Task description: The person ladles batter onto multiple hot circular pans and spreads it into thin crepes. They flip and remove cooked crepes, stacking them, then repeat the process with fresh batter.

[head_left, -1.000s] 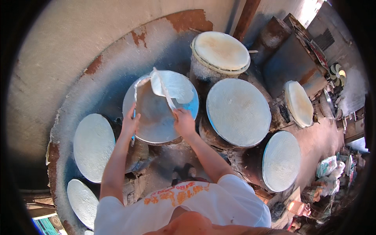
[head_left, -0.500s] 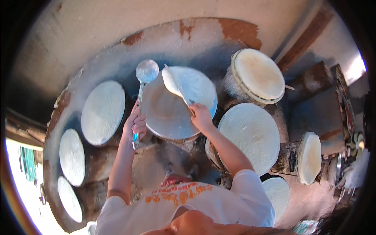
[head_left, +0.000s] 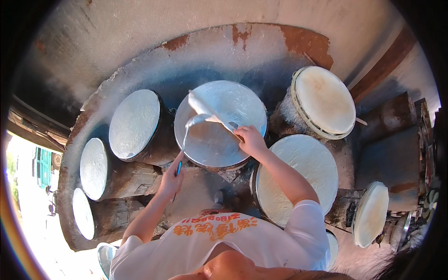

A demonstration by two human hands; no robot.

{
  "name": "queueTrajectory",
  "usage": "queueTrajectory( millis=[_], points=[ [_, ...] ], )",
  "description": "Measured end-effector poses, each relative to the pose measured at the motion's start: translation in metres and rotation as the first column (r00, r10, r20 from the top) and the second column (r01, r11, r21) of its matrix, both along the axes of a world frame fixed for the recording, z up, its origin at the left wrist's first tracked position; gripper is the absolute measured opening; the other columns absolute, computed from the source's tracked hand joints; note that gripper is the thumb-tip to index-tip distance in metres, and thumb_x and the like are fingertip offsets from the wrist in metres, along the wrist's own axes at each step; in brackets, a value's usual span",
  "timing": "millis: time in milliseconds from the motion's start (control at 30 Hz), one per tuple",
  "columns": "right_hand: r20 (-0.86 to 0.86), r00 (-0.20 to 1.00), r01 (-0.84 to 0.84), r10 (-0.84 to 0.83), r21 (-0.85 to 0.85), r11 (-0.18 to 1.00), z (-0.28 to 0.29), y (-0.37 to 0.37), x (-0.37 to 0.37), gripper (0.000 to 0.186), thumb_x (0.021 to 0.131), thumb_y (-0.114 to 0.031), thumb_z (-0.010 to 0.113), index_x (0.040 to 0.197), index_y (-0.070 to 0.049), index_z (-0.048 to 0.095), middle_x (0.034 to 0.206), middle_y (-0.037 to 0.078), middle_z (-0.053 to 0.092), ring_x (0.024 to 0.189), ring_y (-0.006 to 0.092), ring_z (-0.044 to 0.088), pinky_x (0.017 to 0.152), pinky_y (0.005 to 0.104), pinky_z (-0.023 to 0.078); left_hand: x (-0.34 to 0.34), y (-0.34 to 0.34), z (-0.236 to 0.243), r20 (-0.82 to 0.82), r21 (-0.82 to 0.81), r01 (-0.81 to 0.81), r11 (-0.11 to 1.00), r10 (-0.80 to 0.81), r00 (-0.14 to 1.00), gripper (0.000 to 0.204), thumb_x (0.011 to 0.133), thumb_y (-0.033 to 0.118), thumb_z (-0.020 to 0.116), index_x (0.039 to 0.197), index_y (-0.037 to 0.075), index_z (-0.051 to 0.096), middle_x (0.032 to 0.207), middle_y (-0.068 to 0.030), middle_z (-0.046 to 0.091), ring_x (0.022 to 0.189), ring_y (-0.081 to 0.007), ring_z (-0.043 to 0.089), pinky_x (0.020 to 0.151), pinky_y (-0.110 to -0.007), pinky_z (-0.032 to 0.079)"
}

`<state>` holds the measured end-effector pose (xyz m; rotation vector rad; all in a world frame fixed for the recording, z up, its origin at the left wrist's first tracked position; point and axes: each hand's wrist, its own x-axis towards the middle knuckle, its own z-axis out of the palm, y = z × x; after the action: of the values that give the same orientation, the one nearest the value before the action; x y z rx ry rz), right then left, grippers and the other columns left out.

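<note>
At centre, head view: round steaming drum [head_left: 219,140] w/ pale taut top, set between other drums in a curved, soot-dark clay stove.
Sheet: thin white wet sheet [head_left: 205,106] half peeled off the centre drum; upper-left part lifted & folded over, rest still flat on the drum top.
Right hand [head_left: 249,140]: over the drum's right-lower part, fingers closed, pinching the sheet's lifted edge where the fold comes down.
Left hand [head_left: 171,179]: below-left of the drum, just off its rim, clenched around the blue handle end of a long thin tool [head_left: 183,144].
Tool: runs up from the left hand over the drum's left rim; tip curves in under the raised sheet. Touching the sheet or not – can't tell.
Left side: three cloth-topped drums [head_left: 135,123] in a row curving down-left, each w/ a white sheet lying flat.
Right side: big flat round [head_left: 298,179] just beside the right forearm, partly under it; lighter basket-rimmed drum [head_left: 324,100] upper right, well apart from both hands; smaller tilted round [head_left: 371,213] lower right.
Stove wall [head_left: 261,42]: pale plaster, reddish patches along the rim, dark soot behind the centre drum.
Person: white shirt w/ orange print, seen from above at lower edge.
</note>
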<state>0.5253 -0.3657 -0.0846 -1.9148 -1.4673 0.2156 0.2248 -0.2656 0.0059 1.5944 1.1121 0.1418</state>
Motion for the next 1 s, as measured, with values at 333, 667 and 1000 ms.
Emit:
queueTrajectory(
  millis=[333,667,1000],
  points=[
    [0.041,0.978,-0.202,0.202,-0.021,0.979,0.016,0.029,0.025,0.028,0.070,-0.001,0.059,0.094,-0.011,0.069,0.097,0.006,0.066,0.093,0.0287,0.056,0.084,0.0376,0.046,-0.023,-0.015,-0.003,-0.237,0.062,0.289,0.955,-0.267,0.934,0.062,0.088,0.010,0.057,0.143,0.025,0.032,0.127,-0.0137,0.056,0.107,-0.0205,0.058,0.087,-0.028,0.044],
    [-0.027,0.939,-0.344,0.343,-0.108,0.933,0.014,0.032,0.045,0.032,0.069,-0.005,0.064,0.099,-0.010,0.069,0.106,0.006,0.064,0.103,0.0255,0.056,0.089,0.0359,0.045,-0.038,-0.022,-0.003,-0.138,-0.049,0.311,0.949,-0.314,0.939,0.071,0.082,0.009,0.066,0.143,0.021,0.033,0.136,-0.0103,0.049,0.106,-0.0156,0.057,0.089,-0.027,0.044],
    [-0.280,0.889,-0.413,0.362,-0.151,0.898,0.029,-0.006,0.047,0.035,0.063,0.002,0.060,0.096,-0.006,0.069,0.099,0.010,0.066,0.096,0.0260,0.061,0.084,0.0351,0.047,-0.075,-0.027,0.030,-0.172,-0.184,0.006,0.983,-0.038,0.984,0.070,0.083,0.007,0.064,0.144,0.023,0.033,0.063,0.0025,0.041,0.046,-0.0071,0.040,0.042,-0.025,0.036]
  ],
)
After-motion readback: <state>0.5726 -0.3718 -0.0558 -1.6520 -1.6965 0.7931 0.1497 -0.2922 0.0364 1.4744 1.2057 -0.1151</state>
